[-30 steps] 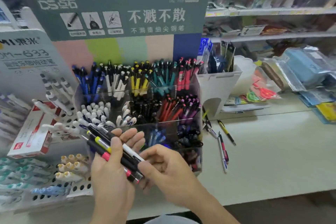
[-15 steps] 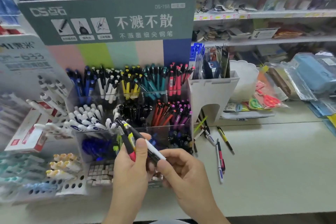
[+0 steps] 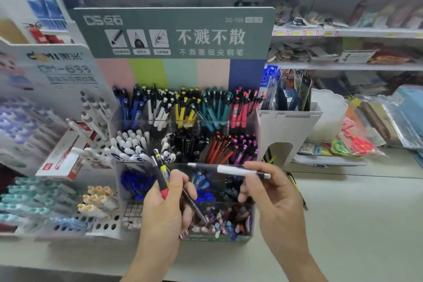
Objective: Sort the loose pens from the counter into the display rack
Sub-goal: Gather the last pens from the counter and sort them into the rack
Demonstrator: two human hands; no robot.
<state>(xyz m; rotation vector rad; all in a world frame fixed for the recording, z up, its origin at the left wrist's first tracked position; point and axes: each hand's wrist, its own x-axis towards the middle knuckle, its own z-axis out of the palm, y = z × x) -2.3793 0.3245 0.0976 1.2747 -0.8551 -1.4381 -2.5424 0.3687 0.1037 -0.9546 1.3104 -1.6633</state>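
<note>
My left hand (image 3: 164, 208) is curled round a small bundle of pens (image 3: 163, 178), their tips pointing up and away from me; a pink-ended one and a yellow-banded one show plainly, and a thin dark one slants down out of my palm toward the near bins. That loose slanting pen is my first worry: I judge it could slide out and drop into the wrong compartment, since my grip is mostly on the thicker barrels.

To the right, my right hand (image 3: 272, 192) pinches a black-and-white pen (image 3: 229, 170) near its right end, holding it level just above the rack's near edge. If I let it down here it would land among the blue pens below, not with its own kind, so it must travel to the far row first. Reaching over the middle row could also catch the upright caps and tip them.

The display rack (image 3: 254, 135) is clear-walled and stepped. Its far row, left to right, holds blue, white-and-black, yellow, teal and red pens. The middle row holds white caps, black pens, then red and purple ones. The near row holds blue pens and darker ones, with small mixed bits nearest me.

Further right, loose pens (image 3: 295, 185) lie on the counter (image 3: 357, 217), partly hidden behind my right hand.
</note>
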